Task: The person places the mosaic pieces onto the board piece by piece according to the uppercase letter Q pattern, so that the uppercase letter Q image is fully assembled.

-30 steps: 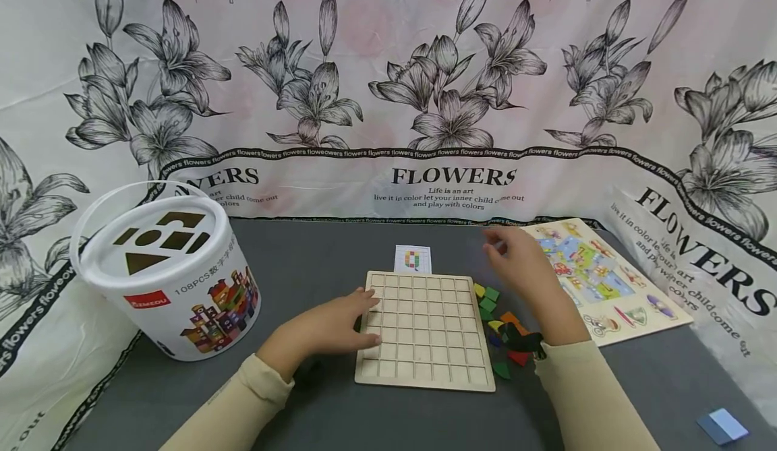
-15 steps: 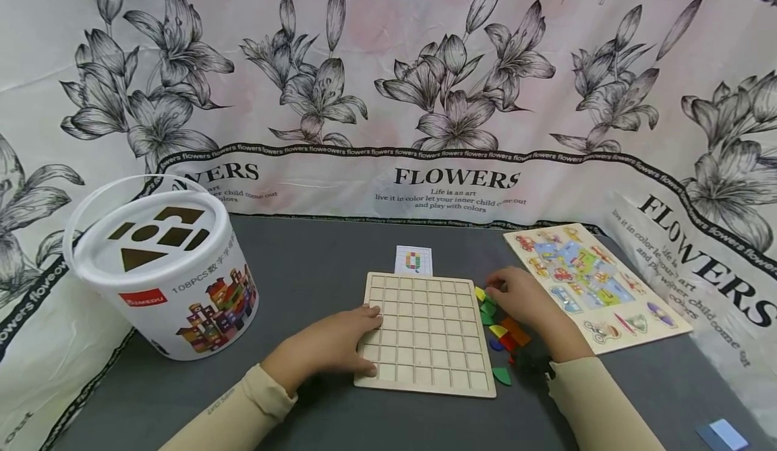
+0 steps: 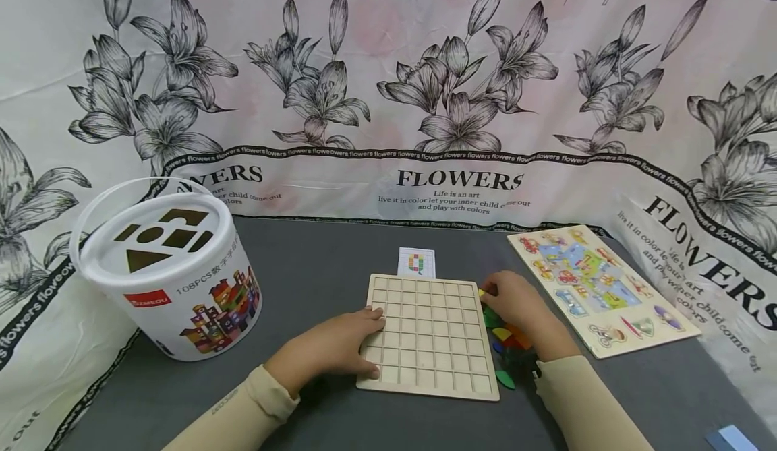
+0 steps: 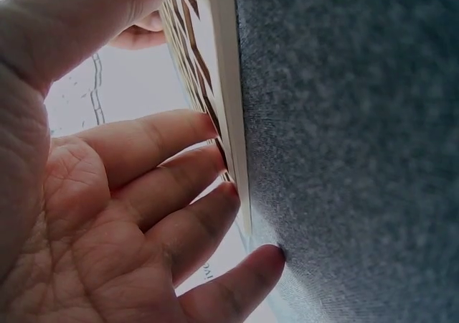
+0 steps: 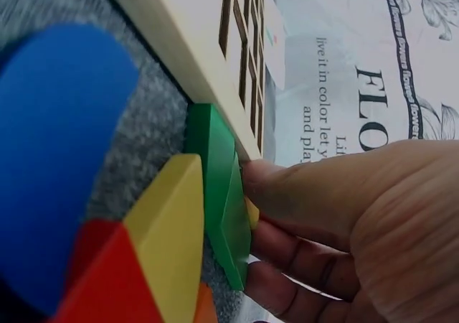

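Note:
A pale wooden grid board (image 3: 431, 336) lies flat on the dark table. My left hand (image 3: 328, 344) rests at its left side, fingers fairly straight, with fingertips (image 4: 204, 125) along the board's edge. Beyond the right edge, my right hand (image 3: 516, 303) reaches down to a small heap of coloured blocks. Its thumb and fingers pinch a small yellow block (image 5: 252, 214), mostly hidden by them. Right beside it are green blocks (image 5: 224, 194). Another yellow block (image 5: 168, 222), a red block (image 5: 111, 283) and a rounded blue block (image 5: 64, 122) lie nearer the wrist camera.
Behind the board is a small card (image 3: 416, 262) with a coloured square pattern. A white lidded bucket (image 3: 200, 296) stands at left. To the right lies a picture puzzle board (image 3: 597, 289); a blue block (image 3: 732, 437) sits at the front right corner.
The right hand has come down from above the puzzle board's left edge to the blocks and closed its fingertips at the yellow one. The left hand stays at the board's edge.

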{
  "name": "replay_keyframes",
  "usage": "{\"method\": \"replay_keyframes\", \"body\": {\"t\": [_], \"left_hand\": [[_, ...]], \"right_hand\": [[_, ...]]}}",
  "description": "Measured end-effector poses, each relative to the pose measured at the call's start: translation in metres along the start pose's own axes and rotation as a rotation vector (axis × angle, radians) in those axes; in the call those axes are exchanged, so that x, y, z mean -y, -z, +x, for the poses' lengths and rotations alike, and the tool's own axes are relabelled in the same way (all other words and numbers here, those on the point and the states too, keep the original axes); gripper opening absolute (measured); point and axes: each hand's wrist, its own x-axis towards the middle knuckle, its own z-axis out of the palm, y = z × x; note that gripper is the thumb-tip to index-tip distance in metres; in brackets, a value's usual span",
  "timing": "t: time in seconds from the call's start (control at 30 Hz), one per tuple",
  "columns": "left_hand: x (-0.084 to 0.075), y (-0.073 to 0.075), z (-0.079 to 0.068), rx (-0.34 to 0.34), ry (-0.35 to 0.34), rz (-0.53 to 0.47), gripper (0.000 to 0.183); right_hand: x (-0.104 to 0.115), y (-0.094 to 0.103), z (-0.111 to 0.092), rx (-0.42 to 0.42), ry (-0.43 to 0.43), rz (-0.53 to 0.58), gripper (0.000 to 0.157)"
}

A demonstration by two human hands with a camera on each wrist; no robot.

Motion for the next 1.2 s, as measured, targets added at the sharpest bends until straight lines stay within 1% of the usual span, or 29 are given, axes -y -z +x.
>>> {"method": "replay_keyframes", "body": {"t": [0.17,0.23,0.3,0.4,0.47,0.57,0.63,0.7,0.77,0.87,0.97,1.2], "left_hand": [[0.0,0.001,-0.001,-0.004,-0.001,0.001,0.085],[0.0,0.001,-0.001,0.0,0.001,-0.001,0.085],[0.001,0.001,0.0,0.004,0.003,0.0,0.085],[0.002,0.001,0.0,0.006,0.004,0.007,0.085],[0.002,0.002,0.0,0.005,0.007,0.014,0.085],[0.002,0.004,0.0,0.004,0.011,0.012,0.085],[0.002,0.004,0.0,0.001,0.007,0.006,0.084],[0.001,0.004,0.0,-0.002,0.0,0.004,0.084],[0.001,0.003,0.001,-0.005,-0.008,0.006,0.084],[0.001,0.003,0.002,-0.006,-0.012,0.009,0.085],[0.002,0.004,0.001,-0.007,-0.014,0.008,0.085],[0.005,0.003,0.001,-0.014,-0.014,-0.016,0.084]], "right_hand": [[0.004,0.0,-0.002,-0.031,-0.01,0.035,0.012],[0.006,0.001,-0.004,-0.06,0.002,0.058,0.01],[0.01,0.002,-0.005,-0.111,0.033,0.082,0.01],[0.027,0.006,-0.004,-0.184,0.085,0.153,0.018],[0.045,0.004,-0.001,-0.204,0.139,0.225,0.023],[0.074,-0.008,0.009,-0.156,0.224,0.327,0.024],[0.088,-0.021,0.016,-0.102,0.268,0.35,0.022],[0.096,-0.034,0.021,-0.064,0.276,0.343,0.019],[0.096,-0.045,0.023,-0.06,0.258,0.329,0.016],[0.092,-0.055,0.025,-0.073,0.239,0.341,0.016],[0.089,-0.06,0.026,-0.071,0.26,0.355,0.017],[0.083,-0.063,0.031,-0.061,0.332,0.32,0.015]]}}
